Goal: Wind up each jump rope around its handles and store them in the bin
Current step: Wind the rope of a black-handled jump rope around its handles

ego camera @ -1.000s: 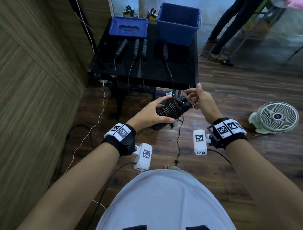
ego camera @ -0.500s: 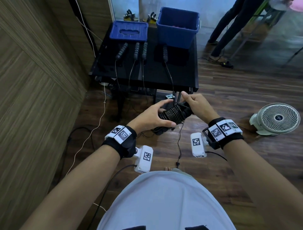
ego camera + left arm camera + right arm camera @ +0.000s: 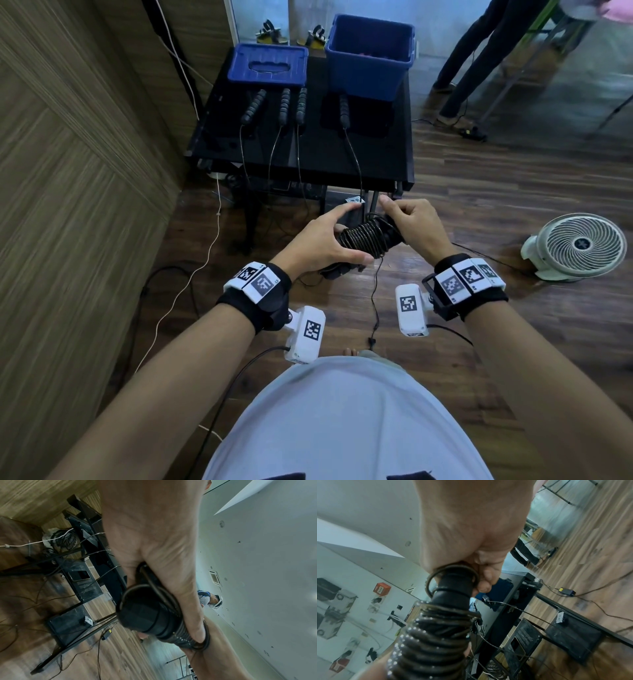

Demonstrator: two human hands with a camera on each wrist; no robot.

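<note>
A black table point(image 3: 376, 164) is topped by a blue bin point(image 3: 368, 73) and four rope handles point(image 3: 301, 106). In front, a wound jump rope point(image 3: 368, 236) is gripped by the left hand point(image 3: 318, 241); its loose end is pinched by the right hand point(image 3: 416, 224).

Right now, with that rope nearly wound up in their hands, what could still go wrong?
The last turn near the right hand looks slack, so the coil might loosen if it slips off the handle end. A loose tail dangles below the left hand and may snag or unwind. Other ropes' cords hang off the table just ahead; the bundle could catch one on its way to the bin.
</note>
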